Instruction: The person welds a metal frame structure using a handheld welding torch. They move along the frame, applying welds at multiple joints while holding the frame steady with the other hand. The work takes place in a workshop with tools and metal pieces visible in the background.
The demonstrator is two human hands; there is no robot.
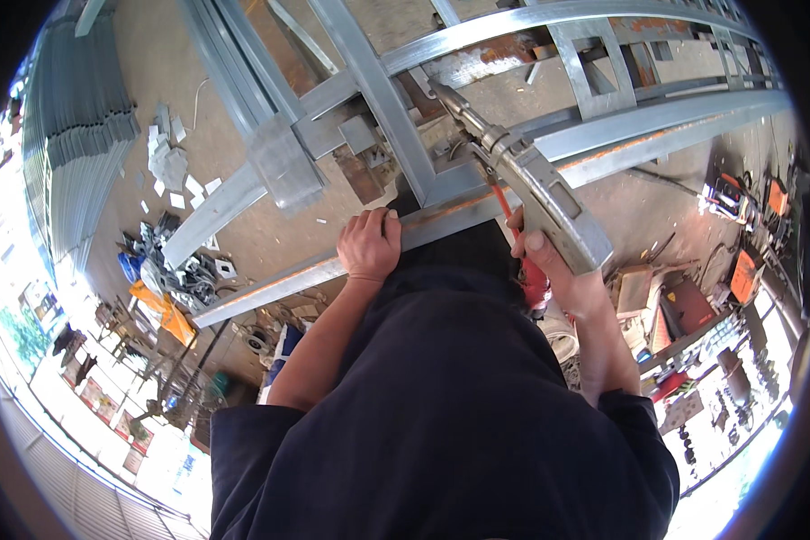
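A grey metal welding gun with a long narrow nozzle is in my right hand. My fingers and thumb close round its underside, beside a red part. The nozzle points away and to the left, over the steel frame, near a joint. My left hand is curled over the near steel bar of the frame, thumb toward the right. An upright-running steel tube meets that bar just ahead, between my hands. Whether the nozzle tip touches metal, I cannot tell.
Long steel tubes lie at the far left, with stacked grey profiles beyond. White scraps litter the floor. A yellow-orange piece lies at the left. Boxes and tools crowd the right side.
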